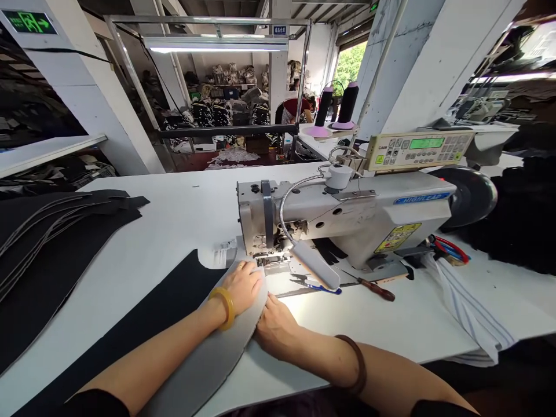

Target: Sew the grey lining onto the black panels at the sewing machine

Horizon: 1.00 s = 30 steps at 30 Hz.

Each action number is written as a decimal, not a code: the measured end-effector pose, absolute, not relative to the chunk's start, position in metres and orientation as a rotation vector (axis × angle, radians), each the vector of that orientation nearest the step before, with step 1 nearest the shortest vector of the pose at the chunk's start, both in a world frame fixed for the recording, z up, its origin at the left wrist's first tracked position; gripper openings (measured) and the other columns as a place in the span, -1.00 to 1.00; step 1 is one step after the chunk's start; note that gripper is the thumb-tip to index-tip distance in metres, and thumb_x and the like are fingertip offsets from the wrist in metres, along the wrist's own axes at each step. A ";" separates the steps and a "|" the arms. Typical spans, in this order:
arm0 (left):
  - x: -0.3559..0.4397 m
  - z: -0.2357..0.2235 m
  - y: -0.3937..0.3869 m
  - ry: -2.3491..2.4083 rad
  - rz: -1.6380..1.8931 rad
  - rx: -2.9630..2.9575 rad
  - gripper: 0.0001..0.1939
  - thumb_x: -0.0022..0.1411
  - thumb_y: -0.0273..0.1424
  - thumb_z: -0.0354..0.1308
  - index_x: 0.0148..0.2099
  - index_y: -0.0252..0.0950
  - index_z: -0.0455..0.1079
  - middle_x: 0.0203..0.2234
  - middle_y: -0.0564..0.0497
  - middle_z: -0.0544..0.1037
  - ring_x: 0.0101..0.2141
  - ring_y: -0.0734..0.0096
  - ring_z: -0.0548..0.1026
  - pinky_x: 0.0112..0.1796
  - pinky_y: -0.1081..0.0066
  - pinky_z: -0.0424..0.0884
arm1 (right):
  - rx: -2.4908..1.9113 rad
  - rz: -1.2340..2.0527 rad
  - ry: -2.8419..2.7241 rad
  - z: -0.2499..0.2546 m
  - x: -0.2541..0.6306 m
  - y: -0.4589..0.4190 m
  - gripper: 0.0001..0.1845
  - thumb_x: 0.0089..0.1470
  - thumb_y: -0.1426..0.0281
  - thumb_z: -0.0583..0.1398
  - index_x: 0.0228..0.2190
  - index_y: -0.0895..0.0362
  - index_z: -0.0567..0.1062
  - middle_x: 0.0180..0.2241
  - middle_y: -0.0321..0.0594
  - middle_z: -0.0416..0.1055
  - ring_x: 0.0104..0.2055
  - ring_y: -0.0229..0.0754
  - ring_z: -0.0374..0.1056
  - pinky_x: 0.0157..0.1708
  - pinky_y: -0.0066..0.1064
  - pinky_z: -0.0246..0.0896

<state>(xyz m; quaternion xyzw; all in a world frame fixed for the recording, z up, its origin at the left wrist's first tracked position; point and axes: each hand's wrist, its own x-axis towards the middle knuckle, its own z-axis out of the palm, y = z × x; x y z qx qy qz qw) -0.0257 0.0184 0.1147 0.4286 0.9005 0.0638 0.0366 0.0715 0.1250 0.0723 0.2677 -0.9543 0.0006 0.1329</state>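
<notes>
My left hand (241,285) lies flat, fingers together, on a grey fabric piece (204,365) just in front of the presser foot (271,259) of a grey sewing machine (347,217). A yellow bangle sits on that wrist. My right hand (274,325) rests at the grey piece's right edge, fingers curled against it near the needle plate. A dark bracelet is on the right wrist. A black fabric piece (143,315) lies under and left of the grey one, with a white label (222,253) at its far end.
A stack of black cut pieces (47,243) lies at the table's left. Scissors (319,285) and a red-handled screwdriver (376,288) lie by the machine base. A control panel (419,149), thread cones (343,107) and white striped cloth (469,313) are to the right. A person bends over in the background (295,110).
</notes>
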 end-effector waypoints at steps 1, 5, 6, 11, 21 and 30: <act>-0.023 0.118 0.016 2.766 0.204 1.334 -0.68 0.35 -0.36 -0.12 -0.13 -0.33 0.45 -0.10 -0.19 0.42 -0.04 0.08 0.35 0.02 0.09 0.34 | 0.781 0.002 -2.790 0.071 0.071 0.125 -0.68 0.13 0.46 0.08 -0.09 0.16 0.48 -0.11 -0.02 0.47 -0.06 -0.01 0.36 0.00 -0.14 0.30; -0.003 0.134 0.000 2.607 0.226 1.327 -0.52 0.22 -0.12 0.09 0.05 -0.34 0.39 0.06 -0.24 0.38 0.09 -0.06 0.29 0.09 0.03 0.31 | 0.808 0.035 -2.865 0.065 0.069 0.125 -0.63 0.10 0.40 0.13 -0.04 0.14 0.47 -0.02 -0.05 0.43 0.01 0.02 0.34 -0.01 -0.14 0.31; 0.003 0.137 -0.005 2.546 0.212 1.306 -0.40 0.16 -0.09 0.13 0.14 -0.35 0.32 0.15 -0.27 0.30 0.17 -0.11 0.21 0.12 0.00 0.27 | 0.805 0.052 -2.875 0.064 0.069 0.125 -0.58 0.10 0.36 0.13 0.02 0.13 0.44 0.03 -0.04 0.40 0.05 0.04 0.32 0.00 -0.13 0.31; 0.012 0.142 -0.019 2.368 0.102 1.343 -0.15 0.02 -0.33 0.09 0.34 -0.49 0.01 0.31 -0.30 -0.01 0.31 -0.12 -0.11 0.22 -0.06 0.13 | 0.865 -0.019 -2.862 0.061 0.070 0.129 -0.56 0.07 0.41 0.13 0.00 0.26 0.47 0.01 0.11 0.40 0.10 0.10 0.29 0.07 -0.13 0.26; -0.004 0.133 -0.020 2.371 0.257 1.401 -0.35 0.13 -0.52 -0.13 0.29 -0.55 0.11 0.26 -0.29 0.13 0.29 0.05 0.04 0.28 0.08 0.06 | 0.769 0.015 -2.559 0.047 0.065 0.130 -0.65 0.09 0.43 0.14 -0.12 0.40 0.46 -0.11 0.15 0.44 -0.04 0.07 0.36 -0.04 -0.15 0.34; -0.012 0.150 -0.014 2.370 0.261 1.371 -0.45 0.19 -0.52 -0.16 0.22 -0.51 0.23 0.20 -0.20 0.27 0.24 0.22 0.19 0.28 0.27 0.05 | 0.771 0.076 -2.665 0.050 0.049 0.130 -0.83 0.08 0.51 0.12 -0.29 0.28 0.49 -0.31 0.01 0.47 -0.23 -0.06 0.40 -0.26 -0.30 0.37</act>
